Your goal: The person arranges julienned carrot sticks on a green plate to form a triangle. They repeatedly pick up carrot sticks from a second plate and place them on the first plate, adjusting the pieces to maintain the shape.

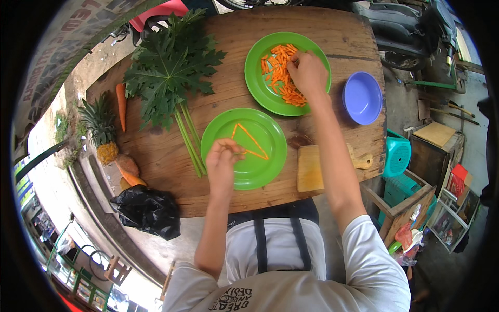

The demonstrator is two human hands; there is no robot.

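Two green plates lie on the wooden table. Across the nearer plate (257, 177), thin carrot strips (252, 135) form a triangular outline. My left hand (224, 156) is over that plate's left side, its fingertips at the outline's lower left; whether they grip a strip cannot be made out. The farther plate (255, 89) carries a spread of short cut carrot sticks (282, 72). Bent over the right side of this pile is my right hand (310, 74), thumb and fingers close together. Anything pinched there is hidden.
A purple bowl (362, 98) stands right of the plates, above a wooden cutting board (310, 169) partly under my right forearm. Leafy stalks (171, 74), a whole carrot (121, 107), a pineapple (107, 152) and a black plastic bag (148, 210) occupy the left side.
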